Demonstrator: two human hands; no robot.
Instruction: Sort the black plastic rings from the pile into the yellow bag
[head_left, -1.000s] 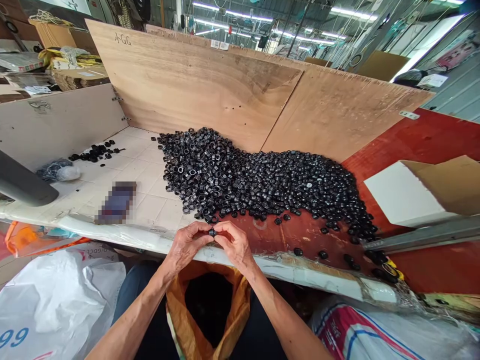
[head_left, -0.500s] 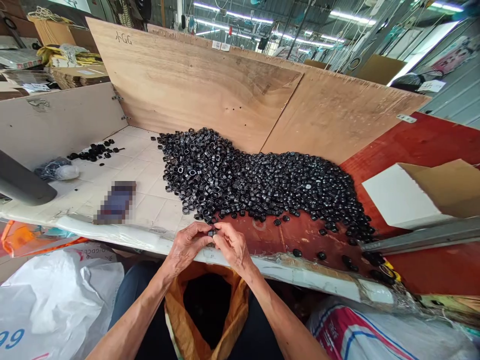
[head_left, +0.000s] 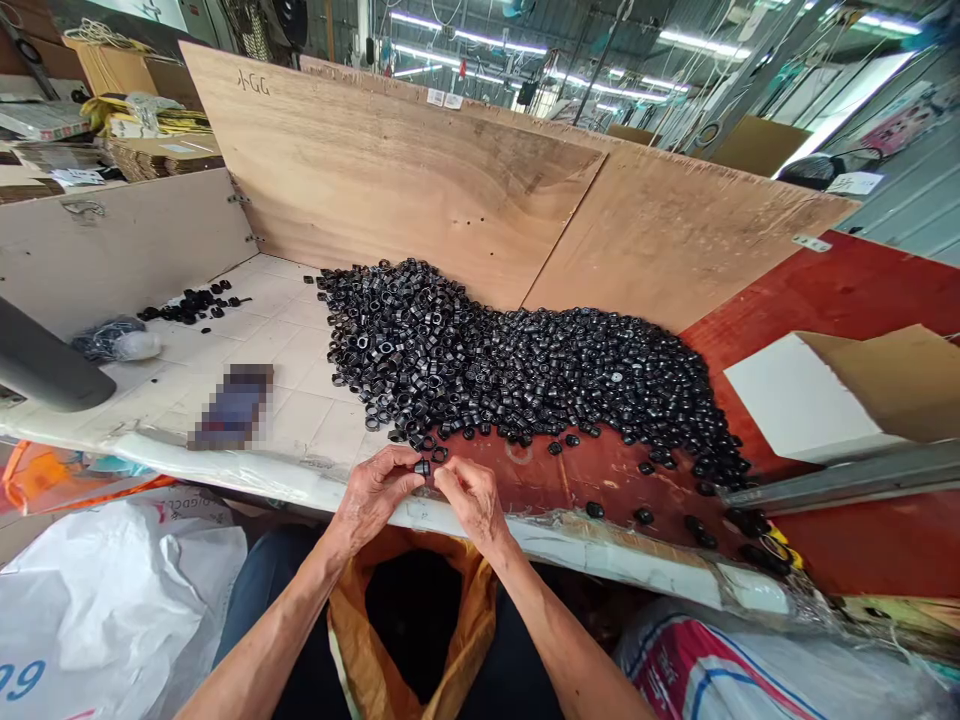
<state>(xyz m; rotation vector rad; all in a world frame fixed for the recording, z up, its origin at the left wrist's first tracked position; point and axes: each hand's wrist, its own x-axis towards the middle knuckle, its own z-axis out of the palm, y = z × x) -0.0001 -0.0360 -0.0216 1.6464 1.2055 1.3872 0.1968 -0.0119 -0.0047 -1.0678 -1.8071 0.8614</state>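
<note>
Head view, hands [head_left: 373,497] parted, left pinching black ring [head_left: 422,467]

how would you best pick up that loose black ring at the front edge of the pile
Probably pinch the black ring across its outer wall, coming from the near side and above with the right hand, which is just below it. Its short, round body should give fingers opposite sides to grip, while the heap of black rings crowds it from behind.
</note>
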